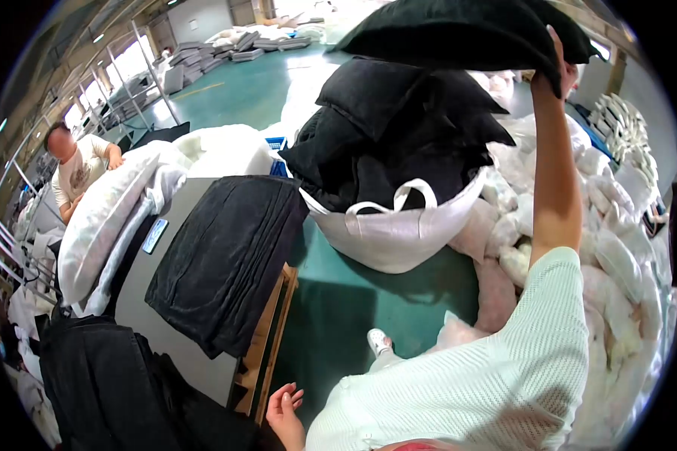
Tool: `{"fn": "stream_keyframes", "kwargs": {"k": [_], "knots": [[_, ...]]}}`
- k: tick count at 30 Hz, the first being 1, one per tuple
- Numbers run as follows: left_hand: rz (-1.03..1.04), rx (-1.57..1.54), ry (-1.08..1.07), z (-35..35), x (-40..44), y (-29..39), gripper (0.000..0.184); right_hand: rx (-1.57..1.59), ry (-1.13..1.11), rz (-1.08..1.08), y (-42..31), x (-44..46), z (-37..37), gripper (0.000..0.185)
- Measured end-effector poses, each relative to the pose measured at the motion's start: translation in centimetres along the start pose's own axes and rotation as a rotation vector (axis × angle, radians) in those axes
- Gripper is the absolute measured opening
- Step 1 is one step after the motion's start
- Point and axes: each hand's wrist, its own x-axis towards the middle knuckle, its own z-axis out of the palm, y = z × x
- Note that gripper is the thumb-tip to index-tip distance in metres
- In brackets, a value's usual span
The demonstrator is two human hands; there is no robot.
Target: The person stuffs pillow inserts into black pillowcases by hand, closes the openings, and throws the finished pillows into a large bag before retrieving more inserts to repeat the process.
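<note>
My right hand is raised at the upper right and grips the edge of a black cushion, which hangs in the air above a heap of black cushions. That heap fills a large white bag with loop handles. Low in the view, my left hand holds nothing, its fingers apart and slightly curled, beside the wooden edge of the table. A stack of folded black covers lies on the grey tabletop, and more black fabric lies at the lower left.
A co-worker stands at the left behind a stuffed white sack. A phone lies on the table. White filled pillows are piled along the right. Metal racks and stacked grey pads stand farther back.
</note>
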Motion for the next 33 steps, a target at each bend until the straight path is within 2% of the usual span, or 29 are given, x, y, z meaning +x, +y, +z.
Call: {"fn": "stream_keyframes", "kwargs": {"k": [1,2,4,6,8,10,12,14,16,19,20,22,24,25,26,27,29,30,31,33], "knots": [[-0.041,0.008,-0.005,3.4,0.1,1.8,0.024,-0.049,0.124,0.067,1.6,0.2,1.9,0.028],[-0.079,0.073,-0.023,6.4,0.2,3.5,0.023,-0.028,0.116,0.08,5.6,1.7,0.5,0.028],[-0.079,0.062,-0.086,9.5,1.2,3.3,0.022,-0.954,-0.348,-0.644,15.3,4.3,-3.5,0.034],[-0.069,0.104,-0.001,11.6,2.0,2.2,0.022,-0.315,0.025,-0.006,19.3,0.9,0.8,0.048],[-0.07,0.159,0.089,13.3,2.0,1.6,0.021,-0.585,0.066,0.018,28.0,-0.7,-1.9,0.051],[-0.186,0.189,0.129,14.7,1.7,1.4,0.02,-1.123,-0.083,0.297,33.8,-4.2,-5.6,0.069],[-0.198,0.222,0.184,15.6,1.6,1.3,0.02,-1.439,-0.226,0.417,38.6,-6.9,-9.0,0.086],[-0.215,0.261,0.222,16.0,1.2,1.0,0.02,-1.516,-0.21,0.549,40.4,-7.2,-9.9,0.095],[-0.213,0.255,0.22,15.8,1.5,0.5,0.02,-1.518,-0.222,0.534,39.9,-6.0,-10.0,0.099],[-0.168,0.249,0.202,16.2,1.8,0.4,0.018,-1.571,-0.31,0.576,44.0,-3.2,-13.3,0.104],[-0.148,0.267,0.195,16.0,1.8,0.3,0.019,-1.577,-0.309,0.587,43.8,-3.0,-13.3,0.106],[-0.162,0.327,0.202,15.7,1.1,0.9,0.02,-1.289,-0.337,0.91,41.5,-2.7,-12.6,0.1],[-0.145,0.303,0.223,14.5,0.2,0.5,0.02,-0.9,-0.11,1.006,41.2,-4.2,-12.2,0.096],[-0.115,0.297,0.215,13.3,-0.3,0.2,0.02,-0.708,-0.065,1.061,42.9,-4.3,-13.5,0.092],[-0.118,0.282,0.27,11.8,-1.1,0.0,0.02,-0.537,-0.012,1.051,41.6,-5.7,-12.6,0.089],[-0.093,0.295,0.285,10.4,-2.1,-0.2,0.02,-0.546,0.101,1.075,39.0,-6.8,-9.9,0.07],[-0.043,0.279,0.353,7.2,-4.5,-1.4,0.02,-0.615,0.166,0.951,29.8,-10.8,-3.2,0.084],[-0.027,0.261,0.404,5.5,-6.2,-2.0,0.02,-0.571,0.177,0.93,31.1,-11.9,-2.5,0.086],[-0.028,0.259,0.448,4.1,-7.8,-2.2,0.021,-0.516,0.12,0.961,30.7,-14.5,1.7,0.086],[-0.036,0.235,0.569,0.7,-12.3,-3.7,0.021,-0.238,-0.231,1.093,27.5,-20.6,10.5,0.069]]}}
